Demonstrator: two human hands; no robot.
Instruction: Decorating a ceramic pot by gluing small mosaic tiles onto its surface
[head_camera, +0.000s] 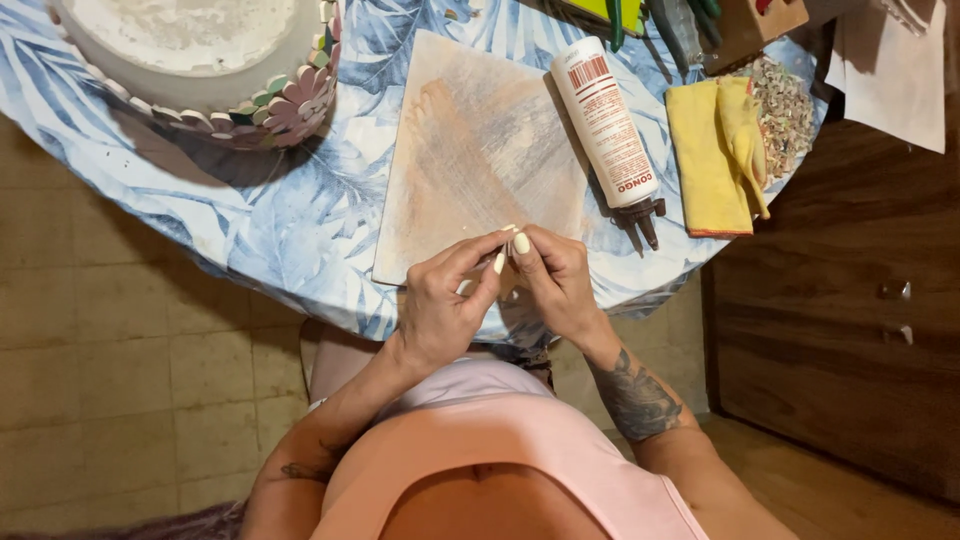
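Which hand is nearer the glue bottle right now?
Right. The right hand sits just below-left of the glue bottle, near its dark nozzle; the left hand is farther left, beyond the right hand.

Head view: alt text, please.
Left hand and right hand pinch a small pale piece together above a worn wooden board on a blue leaf-print tablecloth; a white glue bottle lies beside it.

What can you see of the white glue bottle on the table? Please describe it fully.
The glue bottle is a long white plastic cylinder with a printed label in orange-red. It lies on its side, slanted, its dark nozzle pointing toward the person. It rests partly on the worn wooden board and partly on the blue leaf-patterned tablecloth, beside a folded yellow cloth. Neither hand touches it.
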